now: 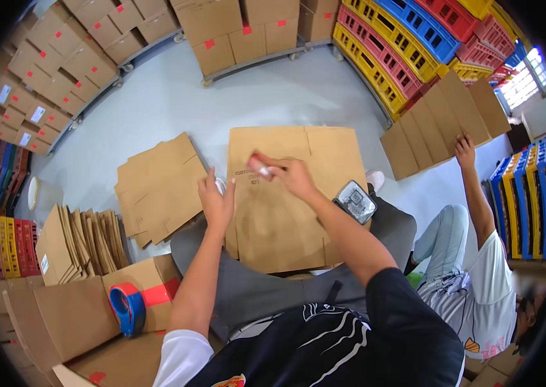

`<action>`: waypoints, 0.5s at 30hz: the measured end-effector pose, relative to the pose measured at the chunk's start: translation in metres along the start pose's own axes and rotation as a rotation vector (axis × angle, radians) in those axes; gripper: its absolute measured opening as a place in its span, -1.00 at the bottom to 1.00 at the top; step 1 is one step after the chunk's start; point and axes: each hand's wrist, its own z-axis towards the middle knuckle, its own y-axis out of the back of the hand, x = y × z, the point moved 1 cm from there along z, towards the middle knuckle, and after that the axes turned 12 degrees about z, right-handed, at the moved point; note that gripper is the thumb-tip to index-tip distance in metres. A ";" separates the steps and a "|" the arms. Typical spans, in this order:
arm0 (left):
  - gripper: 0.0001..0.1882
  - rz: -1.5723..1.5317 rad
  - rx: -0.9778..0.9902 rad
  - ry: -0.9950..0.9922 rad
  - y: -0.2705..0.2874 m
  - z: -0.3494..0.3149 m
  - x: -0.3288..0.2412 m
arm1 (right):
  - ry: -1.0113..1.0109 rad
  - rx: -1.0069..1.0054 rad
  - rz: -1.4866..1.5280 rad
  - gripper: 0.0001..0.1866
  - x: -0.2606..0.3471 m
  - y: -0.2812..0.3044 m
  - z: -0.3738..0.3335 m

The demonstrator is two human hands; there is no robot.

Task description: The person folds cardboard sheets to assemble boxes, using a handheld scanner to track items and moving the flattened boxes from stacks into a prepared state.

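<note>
A flat cardboard sheet (295, 226) lies in front of me, on top of others, with dark stamped print on its upper left part. My right hand (292, 177) is closed round a small red-and-white stamp (260, 164), slightly blurred, just above that print. At the sheet's left edge, my left hand (217, 201) has its fingers curled round a small white round object (221, 186), mostly hidden. Near the sheet's right edge, by my right forearm, sits an open ink pad (355, 201) with a dark rim and a greyish, smeared surface.
Flat cardboard sheets (160, 184) lie at left, beyond folded cartons (86, 242). A blue tape dispenser (128, 308) with red tape rests by an open box (73, 316). At right, a co-worker's hand (464, 149) holds a cardboard piece (440, 126). Stacked crates (395, 51) and boxes (218, 39) stand behind.
</note>
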 end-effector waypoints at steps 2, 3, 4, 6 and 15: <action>-0.25 -0.057 0.200 0.161 -0.013 -0.029 0.015 | 0.053 -0.146 -0.116 -0.72 -0.022 0.050 -0.024; -0.25 -0.053 0.341 0.166 -0.019 -0.039 0.025 | 0.097 -0.181 -0.076 -0.71 -0.020 0.067 -0.039; -0.24 -0.050 0.487 0.170 -0.026 -0.048 0.035 | 0.136 -0.220 -0.036 -0.70 -0.020 0.083 -0.054; -0.24 0.010 0.689 0.128 -0.036 -0.057 0.037 | -0.033 -0.213 0.067 -0.68 -0.029 0.124 -0.082; -0.44 0.168 0.870 0.070 -0.052 -0.050 0.028 | -0.076 -0.322 -0.128 -0.75 -0.018 0.184 -0.164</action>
